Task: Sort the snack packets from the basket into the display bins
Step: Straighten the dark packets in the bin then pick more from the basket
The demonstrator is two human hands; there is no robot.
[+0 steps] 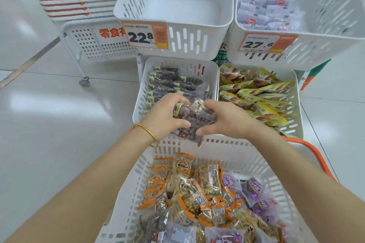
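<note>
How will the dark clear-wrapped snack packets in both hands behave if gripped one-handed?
Probably floppy: the dark clear-wrapped snack packets sag below left hand and right hand. Likely slippery: glossy film. Separate packets may slide apart.

Snack shop floor, shown by stacked white display bins (177, 25) hung with orange price tags (145, 34), loose packets heaped by kind, basket trolley (92, 43) parked on pale tiles
</note>
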